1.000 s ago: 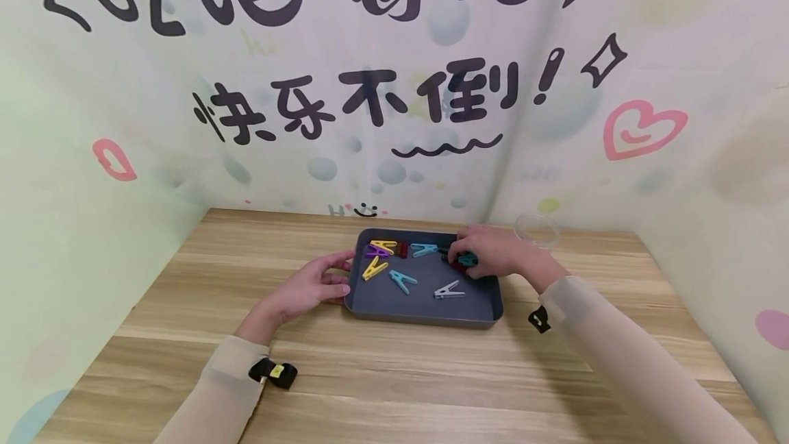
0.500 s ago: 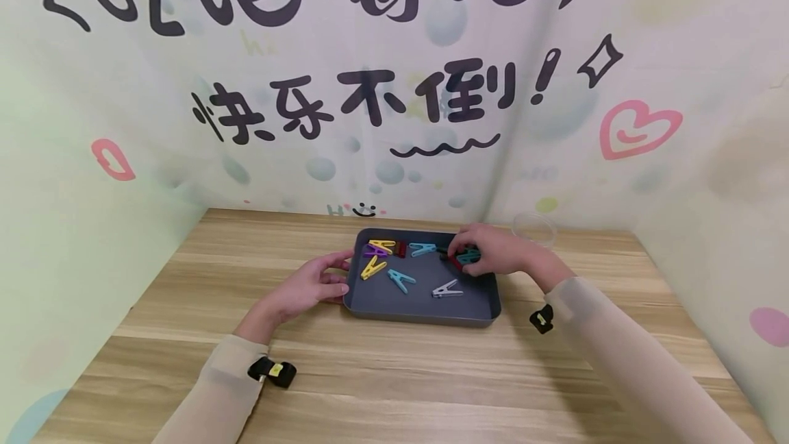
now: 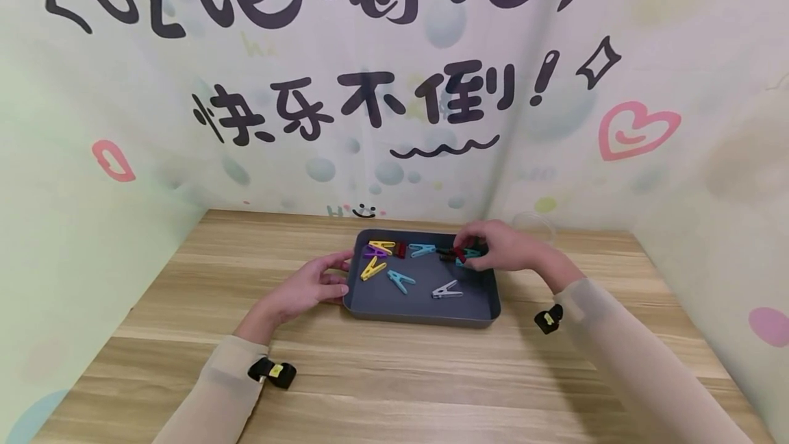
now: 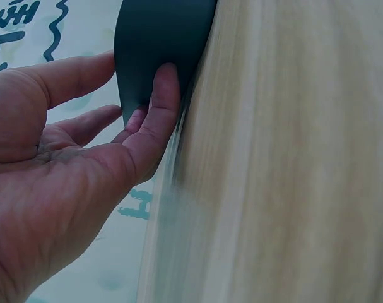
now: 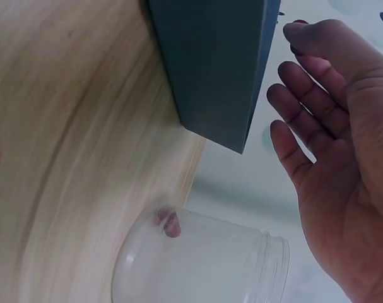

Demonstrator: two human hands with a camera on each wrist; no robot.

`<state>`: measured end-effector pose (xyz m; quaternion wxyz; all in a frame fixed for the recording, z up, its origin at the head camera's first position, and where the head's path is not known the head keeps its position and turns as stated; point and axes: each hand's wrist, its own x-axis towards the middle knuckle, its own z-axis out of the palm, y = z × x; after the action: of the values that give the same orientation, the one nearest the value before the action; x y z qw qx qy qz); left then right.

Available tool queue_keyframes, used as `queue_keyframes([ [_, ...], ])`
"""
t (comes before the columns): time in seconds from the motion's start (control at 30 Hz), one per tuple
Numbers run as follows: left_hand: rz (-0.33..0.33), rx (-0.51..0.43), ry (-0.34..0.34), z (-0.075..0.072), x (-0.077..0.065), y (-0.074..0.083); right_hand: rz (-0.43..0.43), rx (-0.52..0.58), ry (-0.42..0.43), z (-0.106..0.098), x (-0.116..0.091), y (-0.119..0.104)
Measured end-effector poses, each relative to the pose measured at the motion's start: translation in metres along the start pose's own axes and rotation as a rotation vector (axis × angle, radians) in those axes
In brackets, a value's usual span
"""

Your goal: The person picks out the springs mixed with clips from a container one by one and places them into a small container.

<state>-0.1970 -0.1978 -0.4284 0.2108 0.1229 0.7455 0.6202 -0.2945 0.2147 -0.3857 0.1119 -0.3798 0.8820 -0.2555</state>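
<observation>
My left hand [image 3: 311,286] rests against the left side of a dark grey tray [image 3: 419,314], fingers and thumb touching its outer wall in the left wrist view. Over the tray's back right corner, my right hand [image 3: 502,247] pinches a small dark red piece [image 3: 459,254] between thumb and fingertip; its exact kind is too small to tell. Below those fingers lie a teal clothespin [image 3: 471,253], partly hidden, and small black pieces [image 3: 445,254]. A light blue clothespin [image 3: 422,249] lies just left of them.
Yellow clothespins [image 3: 372,268], a purple one [image 3: 374,251], another dark red piece [image 3: 401,249], a blue clothespin [image 3: 401,281] and a grey one [image 3: 447,290] lie in the tray. Behind my right hand stands a clear jar [image 5: 204,259] with a dark red thing [image 5: 169,223] showing.
My right hand has lifted slightly from the tray's back right corner with the dark red piece, uncovering more of the black pieces. The left hand stays at the tray's side.
</observation>
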Motion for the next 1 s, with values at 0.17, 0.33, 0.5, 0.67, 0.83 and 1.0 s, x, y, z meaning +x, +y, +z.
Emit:
queue_keyframes([
  [0.17,0.006,-0.001,-0.008,0.0,0.0,0.0,0.02,0.04,0.019,-0.004,-0.006,-0.001],
  [0.33,-0.003,-0.006,-0.002,0.0,-0.001,0.001,0.033,0.037,0.056,-0.01,-0.013,0.0],
  [0.5,-0.007,-0.01,0.002,0.0,-0.001,0.001,0.008,0.033,0.116,-0.017,-0.019,0.002],
  [0.67,-0.007,-0.009,0.001,0.0,-0.001,0.0,0.015,0.046,0.168,-0.026,-0.027,0.005],
  [0.83,-0.01,-0.006,0.002,0.0,-0.001,-0.001,0.037,0.05,0.198,-0.035,-0.036,0.009],
  [1.0,-0.011,-0.004,0.006,0.0,-0.001,0.0,0.064,0.05,0.229,-0.044,-0.045,0.016],
])
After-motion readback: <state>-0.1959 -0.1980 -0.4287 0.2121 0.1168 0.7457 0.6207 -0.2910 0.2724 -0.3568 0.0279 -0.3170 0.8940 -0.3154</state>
